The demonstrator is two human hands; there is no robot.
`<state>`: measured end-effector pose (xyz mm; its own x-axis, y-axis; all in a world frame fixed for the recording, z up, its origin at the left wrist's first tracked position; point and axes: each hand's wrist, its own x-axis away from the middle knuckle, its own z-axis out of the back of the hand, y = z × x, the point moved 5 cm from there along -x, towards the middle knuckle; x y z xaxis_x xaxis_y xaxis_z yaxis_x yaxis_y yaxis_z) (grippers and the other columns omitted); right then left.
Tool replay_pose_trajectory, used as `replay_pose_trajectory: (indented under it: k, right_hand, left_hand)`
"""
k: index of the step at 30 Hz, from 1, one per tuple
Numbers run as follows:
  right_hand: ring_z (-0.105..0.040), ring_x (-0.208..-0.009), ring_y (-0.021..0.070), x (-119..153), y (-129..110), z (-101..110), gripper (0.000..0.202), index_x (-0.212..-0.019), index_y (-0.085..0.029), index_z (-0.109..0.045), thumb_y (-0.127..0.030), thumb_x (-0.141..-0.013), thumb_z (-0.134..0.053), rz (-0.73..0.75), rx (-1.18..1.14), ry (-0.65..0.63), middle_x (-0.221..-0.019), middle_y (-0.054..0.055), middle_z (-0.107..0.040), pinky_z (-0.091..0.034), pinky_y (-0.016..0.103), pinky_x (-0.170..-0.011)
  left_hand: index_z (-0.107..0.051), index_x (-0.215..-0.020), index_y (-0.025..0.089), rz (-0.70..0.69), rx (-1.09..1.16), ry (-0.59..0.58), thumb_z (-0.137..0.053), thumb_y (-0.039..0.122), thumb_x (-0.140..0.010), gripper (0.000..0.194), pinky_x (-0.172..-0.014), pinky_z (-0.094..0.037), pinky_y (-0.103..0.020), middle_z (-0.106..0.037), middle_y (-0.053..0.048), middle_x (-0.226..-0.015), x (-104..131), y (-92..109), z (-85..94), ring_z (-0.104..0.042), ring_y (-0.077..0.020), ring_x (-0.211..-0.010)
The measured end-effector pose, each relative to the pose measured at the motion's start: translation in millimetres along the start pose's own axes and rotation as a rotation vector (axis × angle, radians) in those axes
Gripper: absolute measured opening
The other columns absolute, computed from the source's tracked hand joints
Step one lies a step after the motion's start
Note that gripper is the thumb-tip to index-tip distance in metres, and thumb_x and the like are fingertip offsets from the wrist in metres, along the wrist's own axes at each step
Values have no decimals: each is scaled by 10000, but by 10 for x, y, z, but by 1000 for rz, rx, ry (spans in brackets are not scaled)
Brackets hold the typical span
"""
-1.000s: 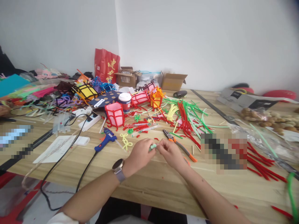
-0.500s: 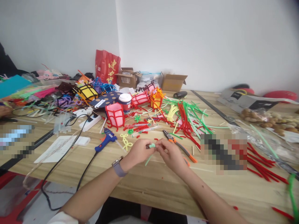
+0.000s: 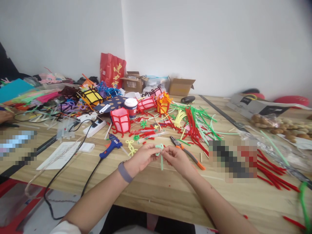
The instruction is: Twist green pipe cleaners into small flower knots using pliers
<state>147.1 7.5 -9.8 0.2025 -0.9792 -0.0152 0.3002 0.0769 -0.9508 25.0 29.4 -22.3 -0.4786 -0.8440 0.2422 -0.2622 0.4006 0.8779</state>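
Chenille stem [image 3: 162, 159], pale green, sits between the two hands over the wooden table [image 3: 146, 191]; we take it as our clock centre. We note its upper part bent into loops, with a straight tail hanging at 6 o'clock.

Left hand [image 3: 145, 157], 9 o'clock: thumb and fingers pinched on the loops. Watch strap [image 3: 125, 172], greyish purple, rings its wrist at 8 o'clock. Right hand [image 3: 176, 158], 3 o'clock: thumb and forefinger pinched on the stem beside the loops. The hands are close; we cannot tell whether they touch each other.

Surroundings as we read them: yellow looped stems [image 3: 131, 149] at 9 o'clock, just beside the left hand; blue glue gun [image 3: 111, 146] farther out that way. Red-framed pink lantern [image 3: 120, 120] upright at 10 o'clock; lidded paper cup [image 3: 131, 109] at 11; orange-framed lantern [image 3: 162, 104] at 12. Heap of red and green stems [image 3: 192, 120] at 2 o'clock. Orange-handled pliers [image 3: 187, 152] lie near the right hand at 3 o'clock, loose red stems [image 3: 275, 175] well apart beyond. At the far 9 o'clock edge we see part of another person's hand [image 3: 6, 116]
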Motion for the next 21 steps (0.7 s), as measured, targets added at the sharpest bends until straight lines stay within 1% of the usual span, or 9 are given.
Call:
replay_pose_trajectory:
  k: [2,5,7,9,11,13,15,17,21]
  right_hand:
    - [-354,-429,68,-5,29,3,274,-665,-182,-528,-433,-766,-568,-33,-7,-21,-508,-67,-448,-270,198,-427]
    - [-342,-432,62,-12,56,-1,265,-616,-180,-518,-395,-753,-592,-63,-2,-90,-485,-74,-431,-270,197,-435]
    - [-374,-435,66,-7,57,-5,265,-624,-179,-530,-397,-756,-604,-87,-35,-124,-503,-62,-475,-299,200,-442]
    - [-443,-456,78,2,38,-8,276,-687,-180,-553,-436,-773,-606,-89,-130,-144,-569,-37,-553,-351,209,-463]
    - [-526,-525,99,8,0,-4,289,-785,-184,-579,-470,-785,-616,-29,-236,-158,-660,-12,-613,-414,226,-519]
    - [-578,-606,121,10,-26,5,298,-857,-189,-609,-479,-794,-629,60,-274,-173,-696,-1,-631,-461,250,-593]
    - [-603,-670,138,6,-20,18,297,-872,-190,-644,-476,-789,-651,133,-240,-176,-713,10,-643,-486,273,-654]
    - [-612,-694,148,0,-5,41,292,-852,-193,-667,-478,-790,-654,189,-188,-159,-736,20,-657,-497,281,-665]
    - [-613,-703,140,26,-76,65,243,-872,-198,-693,-424,-847,-611,337,-29,-164,-800,39,-674,-500,264,-654]
  left_hand:
    - [-607,-721,137,-5,-40,-15,-762,304,-588,264,-652,-388,-232,-591,-6,-730,-1,-5,7,-521,-100,-669]
    - [-624,-708,132,2,-139,-44,-765,353,-600,283,-645,-386,-244,-592,-4,-699,-11,-11,32,-522,-108,-652]
    - [-632,-709,128,7,-190,-65,-764,373,-606,296,-647,-387,-253,-597,-5,-692,-18,-7,52,-533,-116,-651]
    - [-638,-722,128,9,-197,-73,-763,386,-614,307,-662,-394,-260,-610,-12,-706,-23,4,76,-551,-125,-666]
    - [-640,-724,130,10,-180,-80,-767,388,-617,306,-675,-399,-264,-613,-12,-709,-25,17,93,-555,-125,-670]
    - [-648,-721,133,10,-158,-106,-775,380,-616,297,-677,-401,-263,-614,-12,-706,-19,29,89,-554,-124,-669]
    - [-661,-724,135,17,-140,-146,-783,374,-614,289,-677,-402,-262,-628,-20,-720,-4,36,63,-567,-132,-686]
    - [-675,-734,135,24,-135,-170,-782,376,-618,288,-675,-400,-258,-645,-33,-746,15,42,36,-577,-138,-710]
    - [-674,-709,129,58,-156,-156,-771,368,-626,271,-629,-375,-240,-642,-35,-729,52,46,19,-556,-124,-676]
